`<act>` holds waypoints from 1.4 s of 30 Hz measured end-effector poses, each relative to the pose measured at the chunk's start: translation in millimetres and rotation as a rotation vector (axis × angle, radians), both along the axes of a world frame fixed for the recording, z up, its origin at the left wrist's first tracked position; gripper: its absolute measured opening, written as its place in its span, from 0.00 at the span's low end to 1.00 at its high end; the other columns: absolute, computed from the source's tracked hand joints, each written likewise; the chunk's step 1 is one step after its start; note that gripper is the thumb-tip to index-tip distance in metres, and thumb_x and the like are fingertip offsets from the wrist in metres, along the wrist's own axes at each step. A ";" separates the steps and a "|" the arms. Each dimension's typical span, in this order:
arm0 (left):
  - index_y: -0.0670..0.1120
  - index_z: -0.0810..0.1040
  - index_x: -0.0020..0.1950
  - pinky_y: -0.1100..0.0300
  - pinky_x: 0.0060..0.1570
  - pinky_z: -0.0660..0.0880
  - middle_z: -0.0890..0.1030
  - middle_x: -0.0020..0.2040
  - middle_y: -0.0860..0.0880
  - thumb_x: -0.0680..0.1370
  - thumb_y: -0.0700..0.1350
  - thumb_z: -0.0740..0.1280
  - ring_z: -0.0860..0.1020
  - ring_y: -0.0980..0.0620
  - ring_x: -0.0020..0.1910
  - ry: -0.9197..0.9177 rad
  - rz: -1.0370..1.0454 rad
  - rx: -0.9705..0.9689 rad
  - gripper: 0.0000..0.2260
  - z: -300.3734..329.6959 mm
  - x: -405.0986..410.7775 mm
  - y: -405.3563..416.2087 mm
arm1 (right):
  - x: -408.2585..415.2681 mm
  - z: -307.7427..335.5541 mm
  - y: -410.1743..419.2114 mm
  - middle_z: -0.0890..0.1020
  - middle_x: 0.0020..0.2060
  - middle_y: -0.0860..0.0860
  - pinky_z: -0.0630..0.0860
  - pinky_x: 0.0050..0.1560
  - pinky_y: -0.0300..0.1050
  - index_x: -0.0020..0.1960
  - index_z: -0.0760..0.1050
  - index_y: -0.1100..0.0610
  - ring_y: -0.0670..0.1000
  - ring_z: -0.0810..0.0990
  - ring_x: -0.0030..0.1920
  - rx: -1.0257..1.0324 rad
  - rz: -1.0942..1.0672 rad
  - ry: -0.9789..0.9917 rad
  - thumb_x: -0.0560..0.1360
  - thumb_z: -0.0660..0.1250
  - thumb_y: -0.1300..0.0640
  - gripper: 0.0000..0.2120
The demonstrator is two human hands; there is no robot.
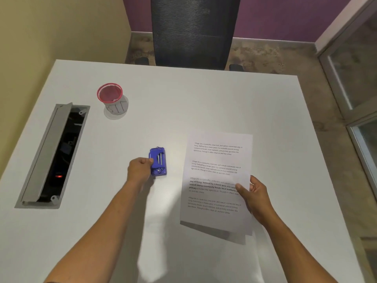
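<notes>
A small blue stapler-like device [158, 161] lies on the white table [183, 103], turned so its metal underside faces up. My left hand [140, 170] grips its left edge with curled fingers. A printed sheet of paper [216, 180] with several blocks of text sits to the right, its near end lifted off the table and casting a shadow. My right hand [254, 196] pinches the sheet's right edge, thumb on top.
A red mesh cup [110, 93] stands at the back left on the table. An open grey cable hatch [53, 156] is set into the table's left side. A dark mesh office chair [193, 31] stands beyond the far edge.
</notes>
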State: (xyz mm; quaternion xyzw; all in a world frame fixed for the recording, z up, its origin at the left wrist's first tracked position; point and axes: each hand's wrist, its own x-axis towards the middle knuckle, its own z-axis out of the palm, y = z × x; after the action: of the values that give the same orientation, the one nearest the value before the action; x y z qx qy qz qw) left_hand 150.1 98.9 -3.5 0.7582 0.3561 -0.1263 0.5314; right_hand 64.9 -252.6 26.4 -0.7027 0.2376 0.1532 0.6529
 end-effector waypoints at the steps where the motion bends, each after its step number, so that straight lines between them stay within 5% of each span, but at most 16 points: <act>1: 0.43 0.79 0.38 0.55 0.40 0.71 0.78 0.35 0.45 0.77 0.44 0.69 0.72 0.48 0.34 0.010 -0.020 0.001 0.09 -1.4 -4.9 -8.0 | -2.3 -0.5 -4.1 0.85 0.54 0.47 0.83 0.50 0.56 0.60 0.77 0.47 0.52 0.86 0.51 -0.017 0.003 0.004 0.78 0.68 0.59 0.13; 16: 0.39 0.77 0.38 0.61 0.33 0.70 0.78 0.34 0.48 0.77 0.44 0.68 0.72 0.48 0.34 0.069 -0.139 0.070 0.10 -1.3 -40.3 -85.0 | -16.7 -10.0 -39.2 0.86 0.51 0.51 0.84 0.43 0.49 0.58 0.77 0.52 0.55 0.86 0.47 -0.007 0.039 0.023 0.78 0.67 0.63 0.11; 25: 0.34 0.79 0.42 0.56 0.40 0.74 0.81 0.37 0.48 0.77 0.44 0.69 0.77 0.47 0.36 0.072 -0.184 0.149 0.12 -2.7 -41.1 -90.8 | -1.4 -31.9 -41.0 0.86 0.52 0.53 0.83 0.50 0.53 0.59 0.77 0.57 0.53 0.86 0.49 -0.081 0.079 0.030 0.77 0.68 0.63 0.11; 36: 0.39 0.82 0.42 0.54 0.44 0.77 0.84 0.40 0.44 0.77 0.44 0.70 0.80 0.44 0.40 0.055 -0.209 0.141 0.09 -2.1 -40.6 -89.0 | 7.3 -40.0 -26.9 0.85 0.51 0.53 0.82 0.54 0.53 0.55 0.78 0.53 0.53 0.85 0.50 -0.098 0.088 0.019 0.77 0.69 0.63 0.09; 42: 0.38 0.82 0.41 0.58 0.39 0.73 0.84 0.39 0.43 0.77 0.44 0.70 0.77 0.47 0.36 0.053 -0.220 0.143 0.10 -1.7 -40.1 -87.4 | 18.1 -41.9 -20.3 0.85 0.53 0.54 0.81 0.55 0.55 0.60 0.77 0.58 0.55 0.84 0.52 -0.134 0.129 0.035 0.77 0.69 0.63 0.11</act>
State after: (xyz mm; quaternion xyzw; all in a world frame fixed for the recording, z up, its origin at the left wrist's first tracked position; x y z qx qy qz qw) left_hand 110.1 11.5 -5.2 0.8249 0.2927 -0.1782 0.4495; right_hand 83.0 -272.8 -15.5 -0.7558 0.2130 0.1908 0.5890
